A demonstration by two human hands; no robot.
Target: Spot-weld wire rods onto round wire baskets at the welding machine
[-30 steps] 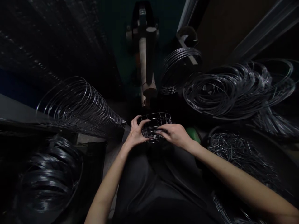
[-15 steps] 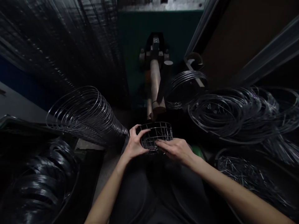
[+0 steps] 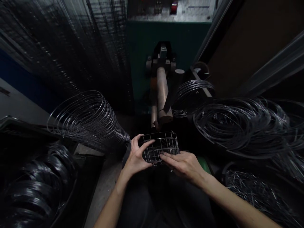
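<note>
A round wire basket (image 3: 166,138) with an open grid of thin bars is held over my lap. My left hand (image 3: 136,156) grips its left side, with thumb and fingers spread around the rim and the lower edge. At the basket's lower right is my right hand (image 3: 186,165), its fingers pressed together with the tips against the grid. A short, bright wire end (image 3: 172,171) sticks out beneath that hand; the rest of this wire is hidden by the fingers. Just beyond the basket are the blunt ends of a machine's metal arms (image 3: 163,95).
To the left hangs a fanned row of wire rings (image 3: 87,110), with more shiny coils (image 3: 35,196) below. On the right lie a heap of wire rings (image 3: 237,123) and a bin of short wire pieces (image 3: 251,190). The green machine body (image 3: 142,41) stands ahead.
The view has tilted up slightly, so the surroundings sit lower and more of the machine's panel shows. Both hands keep their places on the basket. The wire end under my right hand is clearer.
</note>
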